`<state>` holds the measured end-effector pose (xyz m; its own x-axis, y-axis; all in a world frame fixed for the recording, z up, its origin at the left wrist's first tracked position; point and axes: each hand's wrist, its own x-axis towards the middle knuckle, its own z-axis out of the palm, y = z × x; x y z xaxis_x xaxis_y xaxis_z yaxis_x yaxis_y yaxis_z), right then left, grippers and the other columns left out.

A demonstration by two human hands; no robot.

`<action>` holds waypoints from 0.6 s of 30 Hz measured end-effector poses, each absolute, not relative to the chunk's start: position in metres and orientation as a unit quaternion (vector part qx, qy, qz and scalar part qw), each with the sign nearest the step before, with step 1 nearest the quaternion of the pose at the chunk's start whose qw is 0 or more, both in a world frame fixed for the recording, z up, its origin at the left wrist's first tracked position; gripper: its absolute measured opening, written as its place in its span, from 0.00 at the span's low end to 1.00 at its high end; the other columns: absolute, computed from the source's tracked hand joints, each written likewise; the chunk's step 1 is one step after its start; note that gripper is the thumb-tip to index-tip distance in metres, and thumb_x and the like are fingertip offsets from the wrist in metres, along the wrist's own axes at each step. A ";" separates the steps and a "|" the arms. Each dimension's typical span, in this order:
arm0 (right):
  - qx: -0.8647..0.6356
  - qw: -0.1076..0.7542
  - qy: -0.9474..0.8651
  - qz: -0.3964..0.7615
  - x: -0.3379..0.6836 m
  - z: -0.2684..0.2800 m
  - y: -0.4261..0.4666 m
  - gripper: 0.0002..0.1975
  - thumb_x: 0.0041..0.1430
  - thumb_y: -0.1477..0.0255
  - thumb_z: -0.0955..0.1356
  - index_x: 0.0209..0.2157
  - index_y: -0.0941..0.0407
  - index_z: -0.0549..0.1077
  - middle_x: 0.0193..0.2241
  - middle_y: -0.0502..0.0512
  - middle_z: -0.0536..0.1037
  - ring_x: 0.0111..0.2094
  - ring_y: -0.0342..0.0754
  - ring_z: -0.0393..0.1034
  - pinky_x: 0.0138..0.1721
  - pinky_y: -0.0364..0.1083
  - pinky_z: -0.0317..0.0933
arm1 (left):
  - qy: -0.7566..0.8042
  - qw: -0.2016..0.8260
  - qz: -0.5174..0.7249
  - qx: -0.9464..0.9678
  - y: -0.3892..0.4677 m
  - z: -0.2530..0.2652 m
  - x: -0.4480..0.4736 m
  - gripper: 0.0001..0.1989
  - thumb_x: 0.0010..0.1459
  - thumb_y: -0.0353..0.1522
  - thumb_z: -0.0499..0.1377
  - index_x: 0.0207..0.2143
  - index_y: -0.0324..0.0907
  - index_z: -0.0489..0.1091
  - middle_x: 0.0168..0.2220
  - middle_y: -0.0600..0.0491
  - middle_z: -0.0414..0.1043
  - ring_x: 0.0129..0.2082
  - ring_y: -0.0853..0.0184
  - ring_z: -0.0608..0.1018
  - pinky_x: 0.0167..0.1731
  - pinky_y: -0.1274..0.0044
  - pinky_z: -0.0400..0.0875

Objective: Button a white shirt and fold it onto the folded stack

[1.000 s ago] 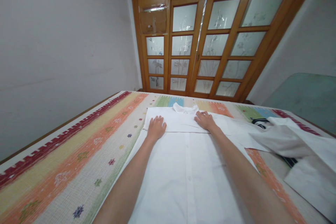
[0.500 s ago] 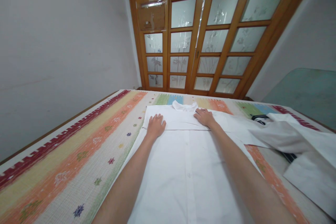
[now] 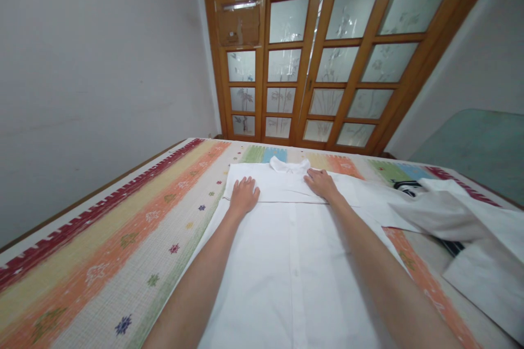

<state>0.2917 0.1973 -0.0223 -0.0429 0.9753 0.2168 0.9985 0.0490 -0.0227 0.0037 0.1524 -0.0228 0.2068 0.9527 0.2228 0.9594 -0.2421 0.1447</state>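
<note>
A white button-up shirt (image 3: 270,262) lies spread out before me, its collar (image 3: 289,165) pointing away toward the doors. One sleeve is folded across the upper part, just below the collar; the other stretches out to the right. My left hand (image 3: 244,195) rests flat on the folded sleeve near the shirt's left shoulder, fingers stretched out. On the right side of the collar, my right hand (image 3: 321,182) lies palm down on the cloth, fingers extended and slightly bent. Neither hand visibly grips the fabric.
Beneath the shirt is a striped, patterned cover (image 3: 164,218) on a bed or table. More white clothing (image 3: 487,240) with dark stripes lies to the right. A pale green panel (image 3: 483,147) stands beyond it. Wooden glass doors (image 3: 303,65) are at the back, a wall (image 3: 98,65) at left.
Both hands stay in nearly the same places on the shirt. The view has shifted very slightly.
</note>
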 end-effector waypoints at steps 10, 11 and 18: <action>-0.705 0.109 -0.697 -0.069 0.286 -0.019 0.193 0.25 0.63 0.63 0.56 0.58 0.58 0.61 0.59 0.65 0.62 0.54 0.60 0.60 0.48 0.59 0.60 | -0.613 0.021 -0.139 -0.777 0.155 -0.027 0.003 0.22 0.64 0.36 0.43 0.57 0.39 0.62 0.62 0.47 0.60 0.63 0.60 0.59 0.62 0.63 0.49; -0.700 0.114 -0.700 -0.079 0.286 -0.018 0.192 0.25 0.62 0.63 0.56 0.58 0.56 0.61 0.61 0.64 0.59 0.54 0.61 0.60 0.47 0.59 0.61 | -0.614 0.022 -0.140 -0.776 0.155 -0.028 0.003 0.22 0.64 0.36 0.43 0.57 0.40 0.62 0.62 0.47 0.60 0.63 0.61 0.59 0.62 0.64 0.49; -0.675 0.086 -0.725 -0.107 0.291 -0.023 0.193 0.24 0.64 0.64 0.53 0.59 0.50 0.63 0.63 0.56 0.59 0.54 0.60 0.61 0.47 0.61 0.63 | -0.618 0.008 -0.125 -0.776 0.154 -0.024 0.002 0.24 0.64 0.37 0.42 0.59 0.40 0.60 0.63 0.48 0.57 0.64 0.61 0.57 0.63 0.64 0.47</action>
